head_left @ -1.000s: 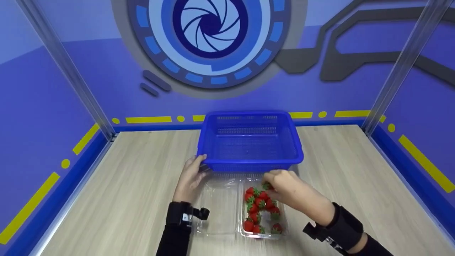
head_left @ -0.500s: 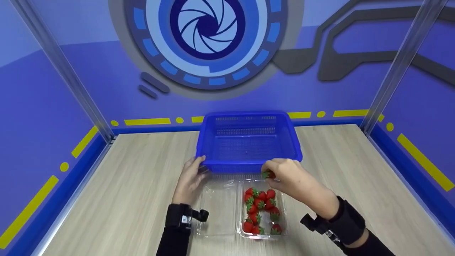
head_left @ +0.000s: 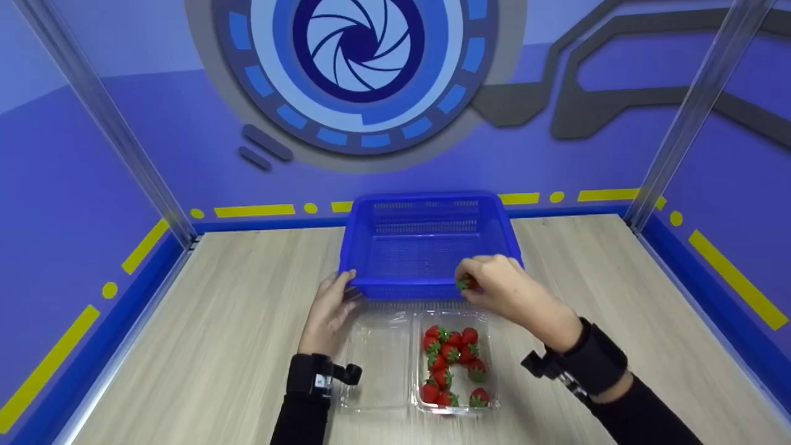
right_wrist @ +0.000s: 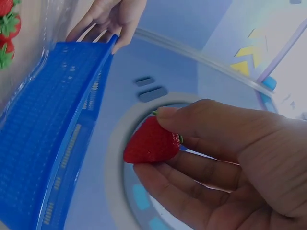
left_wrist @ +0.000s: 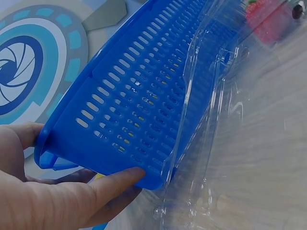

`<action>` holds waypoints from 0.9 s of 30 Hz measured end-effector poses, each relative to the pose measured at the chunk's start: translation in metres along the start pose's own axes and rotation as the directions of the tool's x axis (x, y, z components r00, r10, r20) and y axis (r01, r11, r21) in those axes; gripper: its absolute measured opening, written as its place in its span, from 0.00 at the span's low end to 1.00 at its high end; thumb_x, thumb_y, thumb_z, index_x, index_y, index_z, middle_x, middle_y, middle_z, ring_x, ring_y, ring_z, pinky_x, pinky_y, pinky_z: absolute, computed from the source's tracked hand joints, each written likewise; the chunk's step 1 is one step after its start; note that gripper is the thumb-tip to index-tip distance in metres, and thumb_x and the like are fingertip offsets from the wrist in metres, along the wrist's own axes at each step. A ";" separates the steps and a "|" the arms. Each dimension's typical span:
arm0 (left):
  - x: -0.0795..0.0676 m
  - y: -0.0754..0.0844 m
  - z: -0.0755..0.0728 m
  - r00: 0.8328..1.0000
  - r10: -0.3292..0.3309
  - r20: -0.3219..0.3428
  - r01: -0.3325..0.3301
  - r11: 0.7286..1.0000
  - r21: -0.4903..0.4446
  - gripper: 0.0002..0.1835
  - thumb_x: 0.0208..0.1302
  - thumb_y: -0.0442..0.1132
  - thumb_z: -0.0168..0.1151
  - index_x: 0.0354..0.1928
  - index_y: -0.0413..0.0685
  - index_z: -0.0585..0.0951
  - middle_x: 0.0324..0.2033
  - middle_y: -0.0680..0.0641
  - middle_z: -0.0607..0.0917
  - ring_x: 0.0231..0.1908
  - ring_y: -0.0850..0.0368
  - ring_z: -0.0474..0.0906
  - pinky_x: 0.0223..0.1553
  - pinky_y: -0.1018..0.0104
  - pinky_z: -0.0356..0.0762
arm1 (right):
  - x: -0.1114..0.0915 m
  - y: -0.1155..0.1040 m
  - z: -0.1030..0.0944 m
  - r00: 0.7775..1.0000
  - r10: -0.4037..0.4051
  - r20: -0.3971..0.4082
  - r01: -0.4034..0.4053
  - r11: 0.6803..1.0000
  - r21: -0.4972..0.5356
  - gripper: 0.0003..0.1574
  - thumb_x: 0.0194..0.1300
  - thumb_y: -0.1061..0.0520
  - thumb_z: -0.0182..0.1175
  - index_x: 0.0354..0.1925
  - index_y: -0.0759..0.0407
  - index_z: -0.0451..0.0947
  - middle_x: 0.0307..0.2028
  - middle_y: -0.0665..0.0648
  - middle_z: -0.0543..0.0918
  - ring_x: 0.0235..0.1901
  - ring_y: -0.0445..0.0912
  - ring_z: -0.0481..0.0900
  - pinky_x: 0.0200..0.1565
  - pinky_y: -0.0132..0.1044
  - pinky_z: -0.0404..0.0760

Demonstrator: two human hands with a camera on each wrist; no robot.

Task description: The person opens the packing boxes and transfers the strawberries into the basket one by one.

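Note:
Between the thumb and fingers of my right hand [head_left: 507, 289] is a red strawberry [right_wrist: 151, 141] with a green leafy top. In the head view that hand is over the near rim of a blue plastic basket [head_left: 426, 248], towards its right side. My left hand [head_left: 324, 316] grips the basket's near left corner; the left wrist view shows its fingers around the slotted wall. In front of the basket lies an open clear plastic clamshell box [head_left: 460, 382]. Several strawberries [head_left: 450, 353] lie in its right half, and its lid [head_left: 378, 364] is spread flat to the left.
The wooden tabletop [head_left: 247, 321] spreads on both sides of the basket and box. Behind the basket stands a blue printed wall [head_left: 395, 179], with side walls left and right. Each wrist wears a black strap with a small camera.
My right hand has lifted the strawberry out of the clamshell box and moved it forward and up, over the basket's near rim. The left hand stays at the basket corner.

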State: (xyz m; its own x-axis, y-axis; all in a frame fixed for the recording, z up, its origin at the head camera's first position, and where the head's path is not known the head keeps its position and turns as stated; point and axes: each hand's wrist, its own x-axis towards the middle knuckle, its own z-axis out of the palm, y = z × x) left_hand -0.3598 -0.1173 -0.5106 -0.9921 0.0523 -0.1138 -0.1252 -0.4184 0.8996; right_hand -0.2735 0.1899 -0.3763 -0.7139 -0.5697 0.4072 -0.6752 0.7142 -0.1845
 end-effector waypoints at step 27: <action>0.001 0.002 -0.001 1.000 -0.001 -0.001 0.001 1.000 -0.015 0.17 0.76 0.37 0.55 0.59 0.32 0.72 0.47 0.39 0.82 0.50 0.44 0.77 0.59 0.46 0.77 | 0.098 0.129 -0.001 0.954 0.100 0.284 -0.094 0.995 -0.035 0.11 0.53 0.69 0.68 0.38 0.62 0.85 0.31 0.57 0.86 0.31 0.47 0.81 0.36 0.41 0.85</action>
State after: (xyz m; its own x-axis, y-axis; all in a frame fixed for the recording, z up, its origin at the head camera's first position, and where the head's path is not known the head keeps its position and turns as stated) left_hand -0.3608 -0.1184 -0.5094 -0.9920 0.0517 -0.1152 -0.1262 -0.4320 0.8930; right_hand -0.4303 0.2262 -0.3590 -0.8009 -0.5876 0.1155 -0.5985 0.7781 -0.1908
